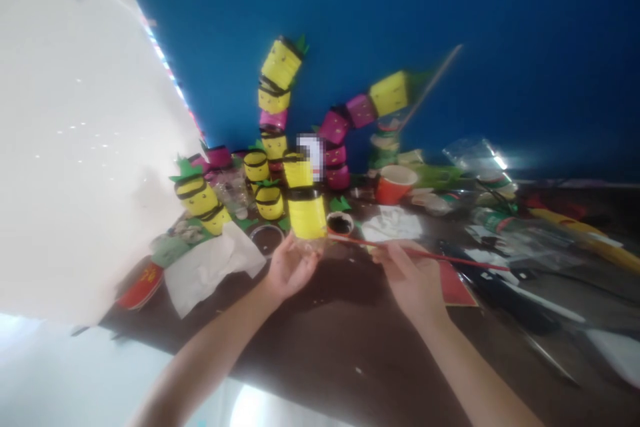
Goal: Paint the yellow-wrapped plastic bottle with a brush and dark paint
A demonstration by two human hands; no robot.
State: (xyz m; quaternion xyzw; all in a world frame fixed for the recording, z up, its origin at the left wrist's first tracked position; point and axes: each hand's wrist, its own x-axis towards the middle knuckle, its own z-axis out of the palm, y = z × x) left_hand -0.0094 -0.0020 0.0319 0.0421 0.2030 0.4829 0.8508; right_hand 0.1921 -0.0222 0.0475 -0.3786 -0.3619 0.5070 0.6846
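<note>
My left hand (294,267) is closed around the clear bottom of a yellow-painted plastic container (307,217) and holds it upright above the table. A black band crosses the container, and another yellow piece with a black stripe shows directly above it; whether the two are joined I cannot tell. In my right hand (413,283) is a thin red-handled paintbrush (457,259), pinched and pointing left. Its tip is close to the container's lower right side; blur hides whether they touch. Just behind the tip stands a small pot of black paint (341,223).
Yellow and magenta painted containers form a tall stack (274,100) and a leaning stack (346,121) against the blue wall (380,7). A red cup (394,187), crumpled tissue (393,225) and white paper (215,270) lie around. Clear bottles (530,233) and tools crowd the right.
</note>
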